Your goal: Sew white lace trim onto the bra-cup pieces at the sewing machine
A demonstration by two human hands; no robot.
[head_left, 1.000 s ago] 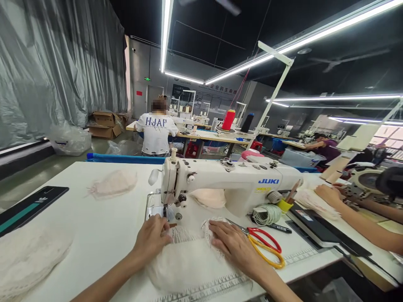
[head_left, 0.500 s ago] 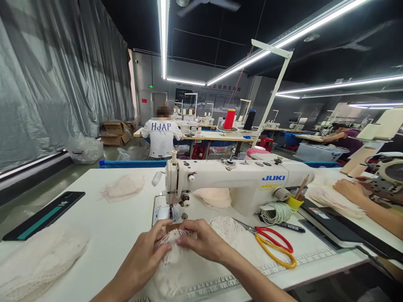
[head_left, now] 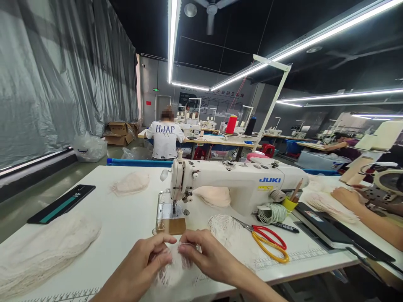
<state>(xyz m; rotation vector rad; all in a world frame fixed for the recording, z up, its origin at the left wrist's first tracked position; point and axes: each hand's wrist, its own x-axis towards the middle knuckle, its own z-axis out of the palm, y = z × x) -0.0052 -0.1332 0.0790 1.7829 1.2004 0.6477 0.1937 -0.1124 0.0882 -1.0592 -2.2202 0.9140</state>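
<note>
Between my two hands, in front of the sewing machine, is a piece of white lace fabric, its edge pinched by both. My left hand grips its left side with thumb and fingers. My right hand grips the right side, a small gap separating the fingertips. Just beyond them are the white sewing machine's needle and metal plate, with a brown pad at the plate's near edge. More white lace lies right of my hands, partly under scissors with red and yellow handles.
A stack of lace pieces lies left, near a black and teal case. Coiled cord, a yellow pencil cup and a black notebook sit right. A co-worker's arm reaches in beside another machine.
My hands have drawn the lace toward me, away from the needle plate, uncovering the brown pad. The view has shifted slightly, and the lace still sits between my fingers.
</note>
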